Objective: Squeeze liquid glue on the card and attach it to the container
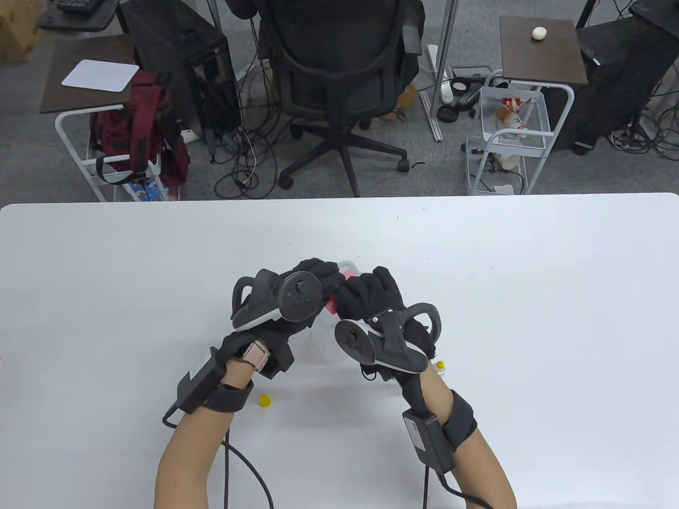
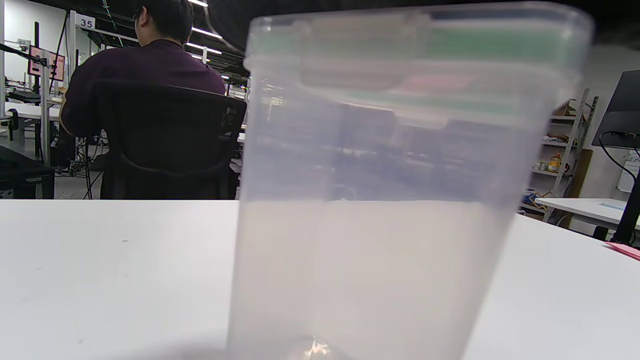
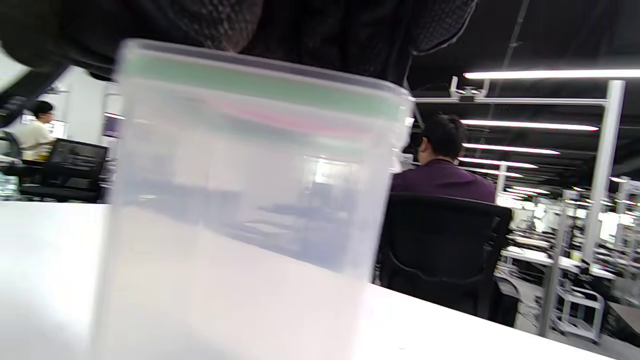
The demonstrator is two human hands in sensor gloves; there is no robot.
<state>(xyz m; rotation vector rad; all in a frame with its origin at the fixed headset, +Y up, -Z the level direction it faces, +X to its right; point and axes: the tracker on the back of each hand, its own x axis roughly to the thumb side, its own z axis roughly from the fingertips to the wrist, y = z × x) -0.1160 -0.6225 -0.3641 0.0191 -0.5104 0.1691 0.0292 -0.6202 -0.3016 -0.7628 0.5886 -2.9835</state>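
A tall translucent container with a green-rimmed lid stands on the white table between my hands. It fills the left wrist view and the right wrist view. A pink card lies on its lid, mostly hidden under my fingers. My left hand grips the container's top from the left. My right hand has its fingers curled down on the card, and its gloved fingers lie on the lid. A pink band shows through the lid.
A small yellow cap lies on the table by my left wrist. Another yellow piece peeks out beside my right wrist. An office chair and carts stand beyond the table's far edge. A pink sheet lies at the right.
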